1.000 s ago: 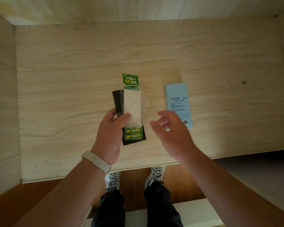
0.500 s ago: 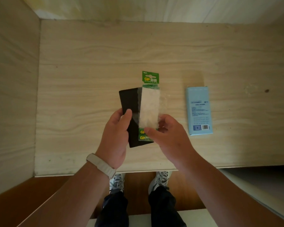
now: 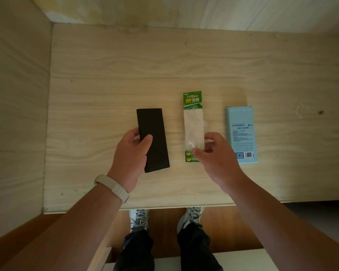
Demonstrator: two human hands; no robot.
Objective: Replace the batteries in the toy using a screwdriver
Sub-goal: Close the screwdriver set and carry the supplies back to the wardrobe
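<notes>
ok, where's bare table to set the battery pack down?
Bare table: the far half behind everything, up to the back wall; the stretch left of the black device, toward the side panel; and right of the blue box. Crowded: the near middle, where left hand, right hand with the battery pack, and box sit close.

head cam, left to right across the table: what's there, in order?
black rectangular device, held in the left hand → battery pack, pinched by the right hand → light blue box
</notes>
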